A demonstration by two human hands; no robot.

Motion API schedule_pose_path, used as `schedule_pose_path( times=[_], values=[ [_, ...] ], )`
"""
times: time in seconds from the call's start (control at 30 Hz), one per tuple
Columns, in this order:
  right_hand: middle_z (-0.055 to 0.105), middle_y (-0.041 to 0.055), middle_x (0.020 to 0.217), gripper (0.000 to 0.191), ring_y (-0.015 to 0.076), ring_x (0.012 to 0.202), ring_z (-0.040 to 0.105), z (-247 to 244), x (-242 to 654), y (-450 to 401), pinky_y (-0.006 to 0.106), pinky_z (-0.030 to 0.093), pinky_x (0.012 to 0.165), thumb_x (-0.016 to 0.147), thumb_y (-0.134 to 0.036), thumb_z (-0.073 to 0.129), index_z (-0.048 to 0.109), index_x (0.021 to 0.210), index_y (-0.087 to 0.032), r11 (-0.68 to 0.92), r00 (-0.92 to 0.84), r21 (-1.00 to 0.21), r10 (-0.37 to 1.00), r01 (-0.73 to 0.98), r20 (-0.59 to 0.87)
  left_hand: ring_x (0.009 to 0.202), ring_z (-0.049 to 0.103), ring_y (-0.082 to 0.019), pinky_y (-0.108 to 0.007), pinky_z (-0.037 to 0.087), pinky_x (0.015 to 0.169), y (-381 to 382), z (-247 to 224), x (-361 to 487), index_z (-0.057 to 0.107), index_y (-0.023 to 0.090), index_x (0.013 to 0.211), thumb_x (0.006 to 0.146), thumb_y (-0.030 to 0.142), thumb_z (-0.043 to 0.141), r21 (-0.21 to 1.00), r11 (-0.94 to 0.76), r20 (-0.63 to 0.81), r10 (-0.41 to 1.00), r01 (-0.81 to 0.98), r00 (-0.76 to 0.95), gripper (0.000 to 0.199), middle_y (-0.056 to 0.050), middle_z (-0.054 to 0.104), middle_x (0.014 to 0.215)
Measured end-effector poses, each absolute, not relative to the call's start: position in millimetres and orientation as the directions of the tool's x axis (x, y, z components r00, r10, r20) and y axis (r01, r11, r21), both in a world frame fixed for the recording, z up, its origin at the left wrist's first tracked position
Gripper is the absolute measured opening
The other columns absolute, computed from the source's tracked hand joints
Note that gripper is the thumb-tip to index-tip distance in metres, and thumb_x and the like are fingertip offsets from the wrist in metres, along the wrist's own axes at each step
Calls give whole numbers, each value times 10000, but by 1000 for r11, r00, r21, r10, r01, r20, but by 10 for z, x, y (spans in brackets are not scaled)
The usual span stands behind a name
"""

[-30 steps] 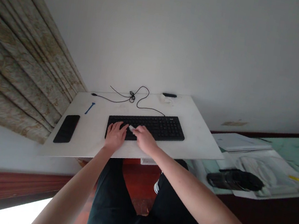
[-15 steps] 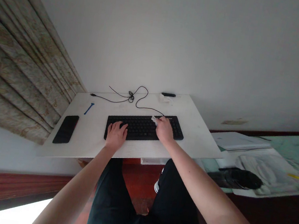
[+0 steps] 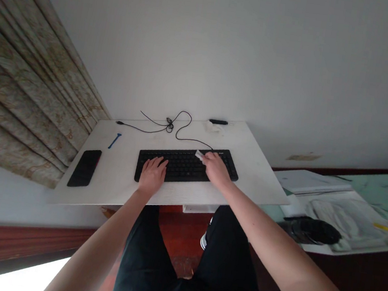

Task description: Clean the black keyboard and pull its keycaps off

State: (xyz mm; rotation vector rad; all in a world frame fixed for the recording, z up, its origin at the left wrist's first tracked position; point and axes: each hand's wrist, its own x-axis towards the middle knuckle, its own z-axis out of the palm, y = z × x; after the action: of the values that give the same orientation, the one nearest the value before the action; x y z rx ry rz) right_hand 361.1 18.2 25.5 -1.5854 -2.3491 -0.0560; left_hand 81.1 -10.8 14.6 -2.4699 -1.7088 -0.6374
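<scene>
Two hands rest on the black keyboard [image 3: 180, 165], its long axis crosswise to my view: the left hand [image 3: 153, 175] lies open, gripping nothing, while the right hand [image 3: 216, 167], fingers closed, pinches a white tissue [image 3: 199, 155] at the far edge.

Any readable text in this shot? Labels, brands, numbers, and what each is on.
Nothing can be read.
Keyboard keycaps: legends too small to read.
Small mark on the keyboard's top right: too blurred to read.
Papers on the right: no legible text.
</scene>
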Motion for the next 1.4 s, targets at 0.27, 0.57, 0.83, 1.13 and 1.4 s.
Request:
schedule_pose_path(
  times=[0.27, 0.57, 0.83, 1.13, 1.4],
  values=[
    [651, 165, 1130, 438, 287, 1029, 558, 197, 3263, -18, 420, 460, 937, 892, 5, 426, 706, 1203, -126, 328, -251, -283, 927, 901, 278, 1313, 541, -347, -630, 360, 1148, -134, 126, 1030, 653, 204, 1306, 989, 274, 445, 192, -309, 395, 893, 932, 214, 386, -153, 651, 1344],
    [683, 108, 1133, 359, 245, 1039, 569, 194, 3336, -88, 390, 452, 966, 938, -48, 499, 717, 1198, -165, 541, -472, -251, 834, 803, 287, 1313, 550, -291, -515, 420, 1140, -172, 50, 1195, 647, 199, 1300, 986, 221, 426, 165, -451, 418, 838, 877, 352, 385, -121, 669, 1318],
    [693, 163, 1101, 476, 274, 1046, 584, 202, 3763, 84, 428, 462, 983, 855, 41, 430, 721, 1203, -103, 260, -162, -280, 930, 924, 330, 1311, 550, -299, -531, 426, 1131, -168, 28, 1216, 646, 190, 1296, 994, 241, 431, 181, -449, 440, 833, 875, 337, 374, -132, 673, 1299],
    [701, 81, 1222, 455, 231, 1121, 598, 62, 3075, -346, 422, 468, 1036, 887, -24, 550, 688, 1269, -228, 641, -533, -372, 766, 671, 359, 1341, 531, -293, -532, 414, 1145, -185, 28, 1184, 630, 193, 1318, 979, 209, 420, 179, -458, 419, 836, 871, 354, 399, -131, 660, 1328],
    [712, 160, 1155, 516, 301, 1080, 577, 178, 4211, 41, 462, 477, 992, 847, 47, 431, 709, 1245, -126, 281, -207, -197, 921, 939, 329, 1347, 537, -258, -511, 359, 1192, -174, 33, 1230, 588, 219, 1385, 1007, 247, 418, 150, -520, 402, 809, 841, 429, 415, -110, 620, 1414]
  ],
)
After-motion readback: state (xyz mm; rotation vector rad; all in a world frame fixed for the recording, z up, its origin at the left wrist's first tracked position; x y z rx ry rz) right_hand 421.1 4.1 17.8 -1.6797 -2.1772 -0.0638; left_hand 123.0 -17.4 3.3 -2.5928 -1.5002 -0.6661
